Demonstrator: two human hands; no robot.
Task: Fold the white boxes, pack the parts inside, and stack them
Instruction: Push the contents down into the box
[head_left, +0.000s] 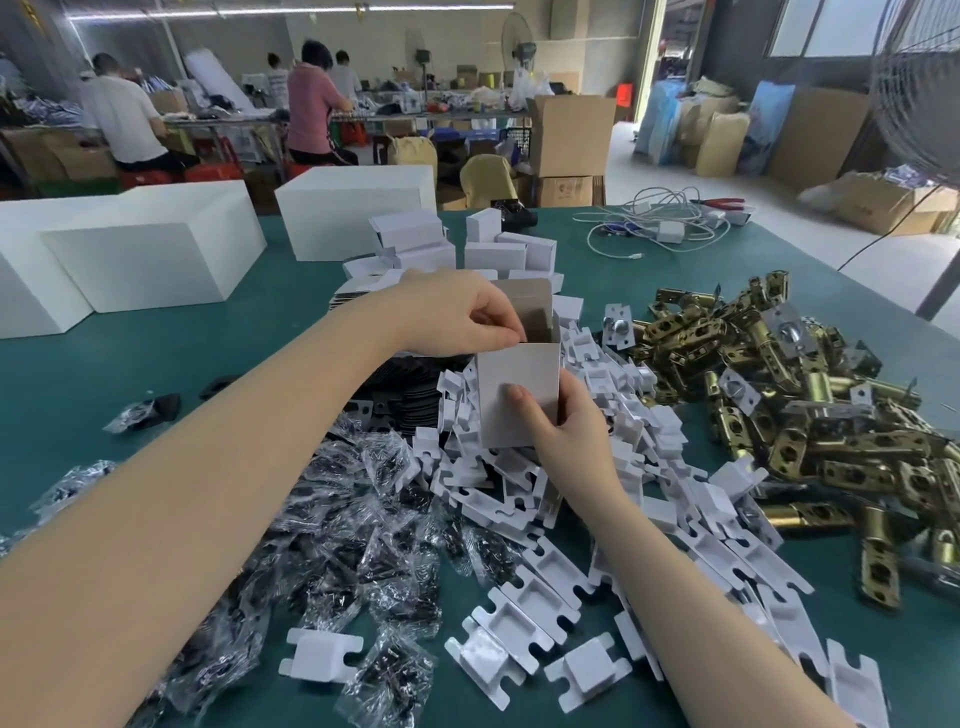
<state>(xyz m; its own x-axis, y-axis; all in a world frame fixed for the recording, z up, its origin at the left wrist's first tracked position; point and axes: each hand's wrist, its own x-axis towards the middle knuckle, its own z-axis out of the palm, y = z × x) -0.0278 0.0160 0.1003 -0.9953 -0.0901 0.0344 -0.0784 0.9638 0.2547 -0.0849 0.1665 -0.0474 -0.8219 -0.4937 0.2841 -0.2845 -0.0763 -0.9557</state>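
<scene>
From the head camera, at mid-frame, I hold a small white box (517, 384) upright above the tabletop (156, 353). My right hand (563, 431) has its grip closed round the lower part to steady it, I judge; my left hand (457, 317) pinches the top edge, seemingly working a flap. The card is matte and stiff. Brass latches (779, 395) heap at right, crinkly plastic bags (322, 545) lower left, folded boxes (498, 249) behind.

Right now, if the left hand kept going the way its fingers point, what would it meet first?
The left hand already pinches the open top edge of the small white box; going on, its fingers would probably meet the raised brown flap.
</scene>
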